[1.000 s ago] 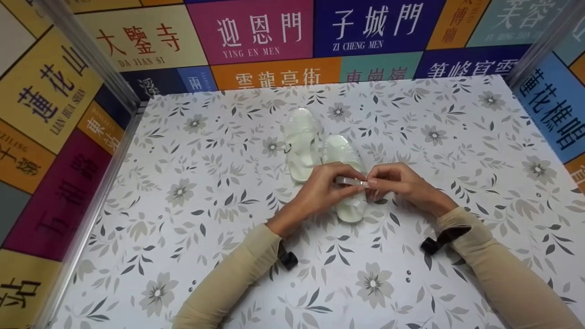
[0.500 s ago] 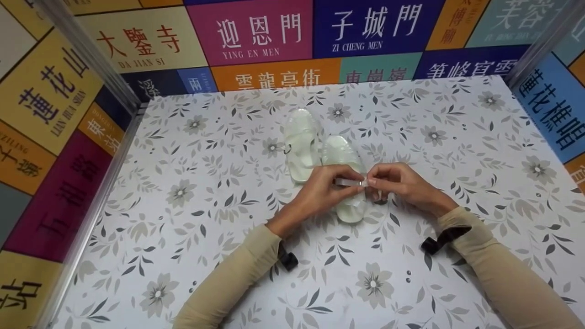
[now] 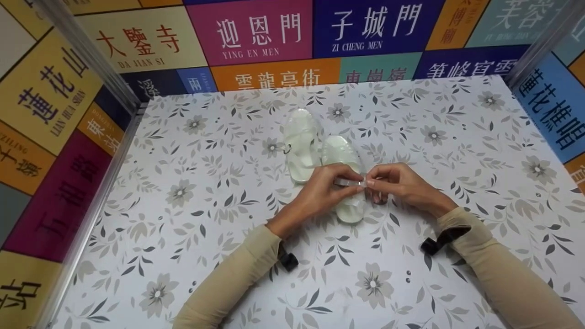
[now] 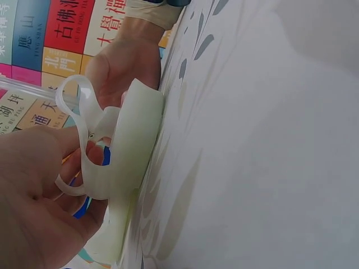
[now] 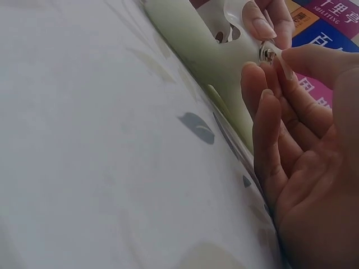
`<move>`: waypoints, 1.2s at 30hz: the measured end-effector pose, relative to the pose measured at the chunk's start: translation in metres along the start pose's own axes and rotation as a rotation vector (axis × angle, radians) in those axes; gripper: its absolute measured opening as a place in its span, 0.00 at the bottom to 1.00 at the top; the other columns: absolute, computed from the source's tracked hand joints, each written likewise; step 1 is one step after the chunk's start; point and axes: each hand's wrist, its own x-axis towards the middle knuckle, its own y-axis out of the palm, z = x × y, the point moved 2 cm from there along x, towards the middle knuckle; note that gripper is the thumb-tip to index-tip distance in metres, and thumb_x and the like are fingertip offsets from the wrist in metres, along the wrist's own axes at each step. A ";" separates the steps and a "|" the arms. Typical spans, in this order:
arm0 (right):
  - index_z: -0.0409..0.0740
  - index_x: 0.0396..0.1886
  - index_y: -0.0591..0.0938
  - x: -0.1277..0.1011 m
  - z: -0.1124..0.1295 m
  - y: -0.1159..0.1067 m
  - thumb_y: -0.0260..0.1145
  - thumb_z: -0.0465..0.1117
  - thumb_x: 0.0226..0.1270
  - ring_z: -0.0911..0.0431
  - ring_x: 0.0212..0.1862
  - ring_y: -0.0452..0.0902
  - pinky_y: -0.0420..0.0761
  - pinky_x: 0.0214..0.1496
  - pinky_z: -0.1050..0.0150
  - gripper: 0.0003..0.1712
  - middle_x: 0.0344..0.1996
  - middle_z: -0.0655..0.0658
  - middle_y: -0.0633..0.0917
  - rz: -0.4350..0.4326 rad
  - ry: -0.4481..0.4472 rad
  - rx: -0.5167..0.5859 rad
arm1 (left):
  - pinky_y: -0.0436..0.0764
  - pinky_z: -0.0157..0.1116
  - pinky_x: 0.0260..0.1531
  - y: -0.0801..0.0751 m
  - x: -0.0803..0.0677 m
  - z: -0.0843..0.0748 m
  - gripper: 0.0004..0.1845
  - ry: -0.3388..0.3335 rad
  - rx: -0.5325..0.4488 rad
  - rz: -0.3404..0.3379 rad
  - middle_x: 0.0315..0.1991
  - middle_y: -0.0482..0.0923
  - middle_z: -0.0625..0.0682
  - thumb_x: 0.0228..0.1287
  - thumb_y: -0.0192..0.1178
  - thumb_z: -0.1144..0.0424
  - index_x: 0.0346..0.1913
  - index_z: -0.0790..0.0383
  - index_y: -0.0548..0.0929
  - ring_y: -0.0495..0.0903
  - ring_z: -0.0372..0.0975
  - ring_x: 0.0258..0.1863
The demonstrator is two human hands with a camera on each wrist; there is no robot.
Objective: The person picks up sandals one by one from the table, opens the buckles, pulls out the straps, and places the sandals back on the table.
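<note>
Two pale green-white sandals stand on the table. The farther sandal (image 3: 301,153) is to the left; the nearer sandal (image 3: 340,148) lies partly under the hands. My left hand (image 3: 317,187) pinches the nearer sandal's ankle strap (image 3: 348,182) close to its buckle, its fingers on both sides of the strap. In the right wrist view the small metal buckle (image 5: 268,53) shows between both hands' fingertips. My right hand (image 3: 404,185) pinches the strap's free end (image 5: 287,68) between thumb and forefinger. In the left wrist view the strap (image 4: 84,109) bows up from the sandal.
A white cloth with grey flowers and leaves (image 3: 374,283) covers the table. Coloured panels with large characters (image 3: 251,34) stand behind and at both sides. A dark band with a small block is on each wrist, over beige sleeves (image 3: 237,269).
Both hands keep nearly the same place over the nearer sandal. The right fingertips have shifted slightly left, closer to the left fingertips at the buckle.
</note>
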 end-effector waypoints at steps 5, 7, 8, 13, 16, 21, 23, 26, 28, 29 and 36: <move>0.29 0.44 0.84 0.001 -0.001 0.002 0.65 0.36 0.82 0.56 0.28 0.82 0.83 0.30 0.66 0.11 0.28 0.43 0.87 -0.007 0.006 -0.014 | 0.84 0.25 0.59 0.002 0.000 -0.002 0.11 0.008 0.031 0.002 0.52 0.92 0.50 0.73 0.72 0.60 0.53 0.58 0.92 0.89 0.36 0.55; 0.30 0.45 0.84 0.001 0.000 0.002 0.65 0.38 0.83 0.57 0.28 0.83 0.83 0.30 0.67 0.12 0.28 0.44 0.88 -0.012 0.020 -0.007 | 0.83 0.25 0.60 0.002 0.000 -0.003 0.11 0.012 0.045 0.001 0.52 0.92 0.50 0.73 0.72 0.60 0.54 0.58 0.91 0.89 0.35 0.55; 0.29 0.45 0.84 0.001 0.000 0.002 0.65 0.38 0.83 0.56 0.28 0.83 0.83 0.31 0.66 0.12 0.28 0.43 0.88 -0.014 0.021 -0.006 | 0.83 0.25 0.60 0.002 0.000 -0.003 0.11 0.014 0.050 0.000 0.52 0.92 0.49 0.73 0.72 0.60 0.54 0.57 0.91 0.89 0.35 0.55; 0.27 0.46 0.83 -0.001 0.001 0.001 0.64 0.37 0.83 0.54 0.29 0.83 0.84 0.32 0.63 0.13 0.30 0.41 0.88 -0.012 0.015 0.024 | 0.82 0.24 0.60 0.003 0.001 -0.004 0.11 0.004 0.048 -0.002 0.52 0.92 0.49 0.72 0.73 0.61 0.54 0.57 0.91 0.89 0.34 0.55; 0.23 0.45 0.81 -0.001 0.002 -0.001 0.61 0.36 0.84 0.52 0.29 0.82 0.85 0.33 0.62 0.15 0.29 0.39 0.87 0.007 -0.001 0.046 | 0.84 0.24 0.58 0.003 0.001 -0.003 0.11 -0.015 0.015 0.007 0.52 0.92 0.50 0.72 0.73 0.62 0.54 0.58 0.91 0.90 0.33 0.53; 0.19 0.41 0.76 -0.001 0.003 -0.003 0.58 0.35 0.83 0.52 0.27 0.80 0.85 0.31 0.61 0.17 0.28 0.40 0.85 0.023 -0.017 0.051 | 0.88 0.27 0.53 0.000 0.001 -0.001 0.12 -0.038 -0.030 -0.006 0.50 0.93 0.51 0.70 0.75 0.62 0.53 0.60 0.91 0.91 0.31 0.49; 0.21 0.41 0.77 -0.001 0.002 -0.003 0.59 0.35 0.83 0.52 0.27 0.81 0.85 0.30 0.62 0.16 0.28 0.39 0.86 0.018 -0.019 0.042 | 0.88 0.26 0.52 -0.001 0.001 0.000 0.12 -0.024 -0.021 -0.013 0.49 0.94 0.50 0.69 0.76 0.61 0.52 0.60 0.91 0.91 0.31 0.48; 0.23 0.42 0.80 0.000 0.001 -0.003 0.60 0.34 0.83 0.53 0.27 0.81 0.85 0.30 0.62 0.13 0.29 0.39 0.87 0.008 -0.026 0.036 | 0.87 0.25 0.52 -0.003 0.001 0.001 0.12 -0.003 -0.015 -0.010 0.48 0.94 0.51 0.68 0.77 0.62 0.51 0.60 0.91 0.92 0.31 0.47; 0.24 0.43 0.81 0.000 0.000 -0.003 0.61 0.34 0.82 0.53 0.28 0.81 0.85 0.30 0.62 0.12 0.29 0.40 0.88 0.008 -0.028 0.036 | 0.87 0.24 0.53 -0.004 0.000 0.002 0.11 -0.005 -0.019 0.001 0.49 0.94 0.50 0.68 0.76 0.64 0.51 0.59 0.91 0.91 0.31 0.49; 0.25 0.43 0.81 0.000 -0.001 -0.003 0.61 0.33 0.82 0.53 0.28 0.81 0.85 0.30 0.62 0.12 0.29 0.40 0.88 0.008 -0.030 0.036 | 0.87 0.24 0.53 -0.004 0.000 0.002 0.12 -0.008 -0.024 0.006 0.50 0.93 0.50 0.68 0.76 0.65 0.52 0.59 0.91 0.91 0.31 0.49; 0.27 0.42 0.83 0.001 -0.001 -0.001 0.63 0.33 0.82 0.53 0.28 0.81 0.84 0.30 0.63 0.10 0.29 0.41 0.86 0.017 -0.044 0.019 | 0.86 0.24 0.54 -0.004 -0.001 0.001 0.12 -0.002 0.000 0.016 0.52 0.93 0.52 0.69 0.74 0.66 0.53 0.60 0.91 0.91 0.34 0.51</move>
